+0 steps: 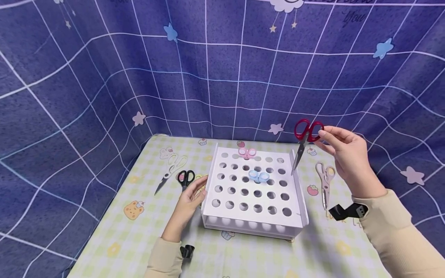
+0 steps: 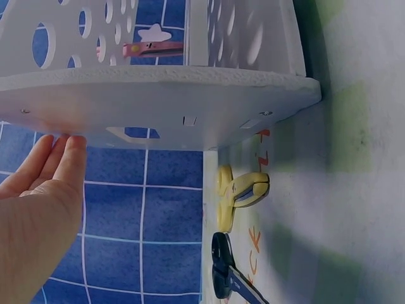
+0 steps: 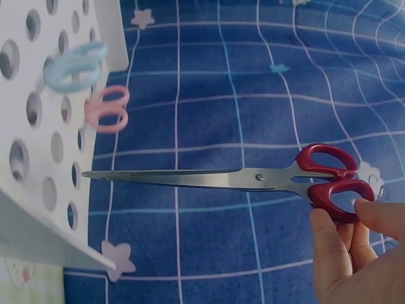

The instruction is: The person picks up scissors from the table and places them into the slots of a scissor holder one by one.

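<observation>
My right hand [image 1: 349,154] pinches one finger loop of the red-handled scissors [image 3: 342,187]. Their closed blades point down toward the right side of a white rack [image 1: 236,216] with rows of round holes. Fingers of my left hand [image 1: 189,202] touch the rack's left side wall, straight in the left wrist view. Pink-handled scissors [image 1: 247,153] stand in a hole of the back row. Light blue-handled scissors [image 1: 259,176] stand in a hole nearer the rack's middle, handles up.
Left of the rack lie white-handled scissors [image 1: 174,164], black-handled scissors [image 1: 185,177] and yellow-handled scissors [image 2: 243,190]. Pale pink scissors [image 1: 325,179] lie to its right. A checked cloth [image 1: 114,231] covers the table, and a blue curtain [image 1: 222,77] hangs behind.
</observation>
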The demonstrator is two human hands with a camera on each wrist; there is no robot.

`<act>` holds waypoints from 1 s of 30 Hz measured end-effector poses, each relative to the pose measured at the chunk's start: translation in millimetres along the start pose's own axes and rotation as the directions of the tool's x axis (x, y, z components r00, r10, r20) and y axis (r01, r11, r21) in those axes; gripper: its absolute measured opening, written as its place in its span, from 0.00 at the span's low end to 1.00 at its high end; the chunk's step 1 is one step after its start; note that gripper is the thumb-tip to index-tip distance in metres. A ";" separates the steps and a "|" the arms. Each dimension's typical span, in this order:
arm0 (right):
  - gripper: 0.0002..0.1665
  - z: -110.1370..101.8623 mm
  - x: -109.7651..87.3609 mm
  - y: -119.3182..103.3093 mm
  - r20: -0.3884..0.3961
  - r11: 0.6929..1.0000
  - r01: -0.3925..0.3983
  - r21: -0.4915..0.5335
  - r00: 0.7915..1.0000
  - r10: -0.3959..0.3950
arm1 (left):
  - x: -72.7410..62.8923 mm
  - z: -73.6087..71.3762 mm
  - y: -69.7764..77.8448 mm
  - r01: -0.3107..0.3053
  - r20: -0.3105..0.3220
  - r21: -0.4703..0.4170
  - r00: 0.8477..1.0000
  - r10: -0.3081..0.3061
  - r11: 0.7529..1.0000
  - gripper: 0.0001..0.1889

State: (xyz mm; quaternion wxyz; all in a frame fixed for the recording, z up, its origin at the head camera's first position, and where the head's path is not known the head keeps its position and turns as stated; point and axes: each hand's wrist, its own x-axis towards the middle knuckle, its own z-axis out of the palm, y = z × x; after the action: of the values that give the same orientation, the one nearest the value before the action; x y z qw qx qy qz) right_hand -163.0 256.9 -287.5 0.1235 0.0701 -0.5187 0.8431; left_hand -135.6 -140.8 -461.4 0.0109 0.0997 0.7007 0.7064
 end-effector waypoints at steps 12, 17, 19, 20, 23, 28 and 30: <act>0.06 19.9 -15.8 5.5 0.044 1.000 0.013 -0.028 0.999 -0.012 | -1.9 1.0 -0.2 -0.019 0.000 -0.011 1.000 0.019 1.000 0.26; 0.06 28.0 -18.9 6.2 0.065 1.000 0.013 -0.029 0.998 -0.011 | -1.4 1.1 -1.5 -0.022 -0.007 -0.006 1.000 0.022 1.000 0.26; 0.06 31.3 -20.4 6.9 0.071 1.000 0.013 -0.017 0.997 -0.012 | -1.1 0.9 -2.0 -0.024 -0.007 -0.009 1.000 0.024 1.000 0.26; 0.06 32.9 -21.3 7.3 0.074 1.000 0.015 -0.012 0.997 -0.014 | -1.0 0.8 -2.1 -0.029 -0.004 -0.008 1.000 0.029 1.000 0.26; 0.07 36.8 -24.4 8.5 0.075 1.000 0.019 0.001 0.997 -0.019 | -0.7 0.7 -1.9 -0.034 0.005 -0.013 0.999 0.034 0.999 0.25; 0.07 43.0 -29.1 12.5 0.081 1.000 0.027 -0.016 0.996 -0.025 | -1.0 0.2 -1.2 -0.034 0.018 -0.023 0.999 0.035 0.999 0.26; 0.07 46.2 -30.7 15.8 0.081 0.999 0.029 -0.031 0.996 -0.026 | -1.0 -0.3 -1.2 -0.031 0.016 -0.026 0.999 0.031 0.999 0.26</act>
State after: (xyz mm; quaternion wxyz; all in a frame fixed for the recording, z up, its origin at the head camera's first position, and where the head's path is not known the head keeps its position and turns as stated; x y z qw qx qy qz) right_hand -138.4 204.7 -287.7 0.1151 0.1090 -0.5358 0.8293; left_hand -134.8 -141.2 -462.8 0.0071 0.1162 0.6900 0.7144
